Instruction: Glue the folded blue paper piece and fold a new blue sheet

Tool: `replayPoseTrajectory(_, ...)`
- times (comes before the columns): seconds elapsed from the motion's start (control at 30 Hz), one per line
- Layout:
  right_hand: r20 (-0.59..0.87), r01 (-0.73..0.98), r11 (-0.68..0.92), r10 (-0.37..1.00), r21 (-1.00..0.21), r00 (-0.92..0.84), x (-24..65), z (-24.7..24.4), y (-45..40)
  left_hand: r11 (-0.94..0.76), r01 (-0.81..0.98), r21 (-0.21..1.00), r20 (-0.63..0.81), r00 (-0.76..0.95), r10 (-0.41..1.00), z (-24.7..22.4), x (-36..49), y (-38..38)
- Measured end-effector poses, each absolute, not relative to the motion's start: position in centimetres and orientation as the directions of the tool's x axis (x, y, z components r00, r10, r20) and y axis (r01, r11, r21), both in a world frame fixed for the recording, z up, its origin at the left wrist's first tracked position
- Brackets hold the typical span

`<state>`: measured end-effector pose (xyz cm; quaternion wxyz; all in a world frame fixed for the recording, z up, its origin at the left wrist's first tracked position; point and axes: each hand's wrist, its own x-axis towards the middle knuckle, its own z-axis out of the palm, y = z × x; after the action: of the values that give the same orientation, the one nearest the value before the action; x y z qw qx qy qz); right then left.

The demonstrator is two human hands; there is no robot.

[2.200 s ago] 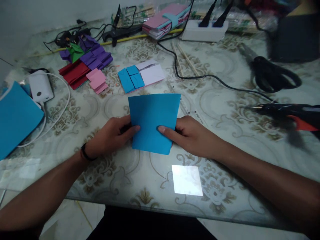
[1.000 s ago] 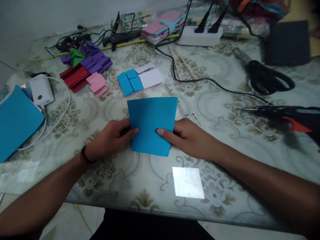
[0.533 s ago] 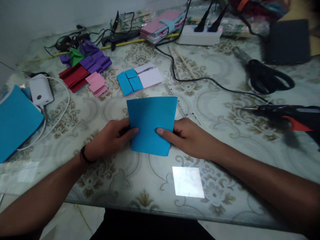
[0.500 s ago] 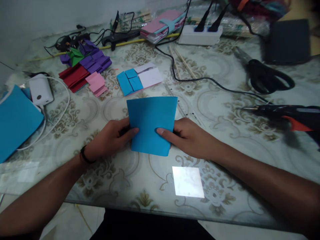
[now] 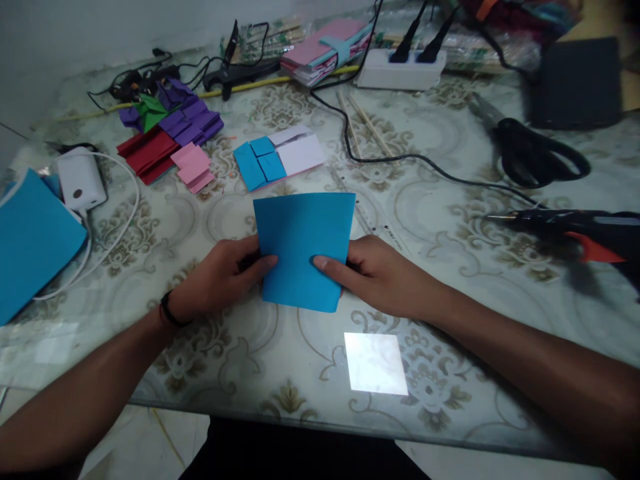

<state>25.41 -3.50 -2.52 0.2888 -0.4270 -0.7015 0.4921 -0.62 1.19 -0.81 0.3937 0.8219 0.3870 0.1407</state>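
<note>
A blue sheet of paper (image 5: 300,227) is held up over the table, its plain face toward me. My left hand (image 5: 233,273) grips its left edge, thumb in front and the other fingers behind. On the opposite edge my right hand (image 5: 367,273) pinches it the same way; the fingers behind the sheet are hidden. Just beyond lie a folded blue and white paper piece (image 5: 260,163) and a clear ruler (image 5: 370,223), partly covered by the sheet.
Folded purple (image 5: 193,123), red (image 5: 147,153) and pink paper (image 5: 193,167) lie at back left. More blue paper (image 5: 35,247) and a white device (image 5: 83,180) with a cable are at left. Black scissors (image 5: 530,150), a glue gun (image 5: 575,223) and a power strip (image 5: 400,70) lie right and behind.
</note>
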Motion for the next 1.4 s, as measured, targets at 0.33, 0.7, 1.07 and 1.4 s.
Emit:
replayPoseTrajectory(0.33, -0.017, 0.323, 0.154, 0.883, -0.934, -0.469, 25.37, -2.52, -3.38, -0.442, 0.496, 0.747, -0.024, 0.685, 0.728, -0.82, -0.54, 1.31)
replayPoseTrajectory(0.7, -0.006, 0.311, 0.157, 0.886, -0.937, -0.464, 25.36, -2.49, -3.47, -0.435, 0.496, 0.751, -0.029, 0.683, 0.730, -0.73, -0.47, 1.27)
replayPoseTrajectory(1.07, -0.010, 0.333, 0.162, 0.887, -0.929, -0.461, 25.33, -2.31, -3.41, -0.399, 0.516, 0.758, -0.065, 0.668, 0.741, -0.64, -0.55, 1.23)
replayPoseTrajectory(1.4, -0.019, 0.334, 0.151, 0.890, -0.930, -0.456, 25.30, -2.29, -3.43, -0.385, 0.522, 0.761, -0.073, 0.659, 0.749, -0.59, -0.40, 1.17)
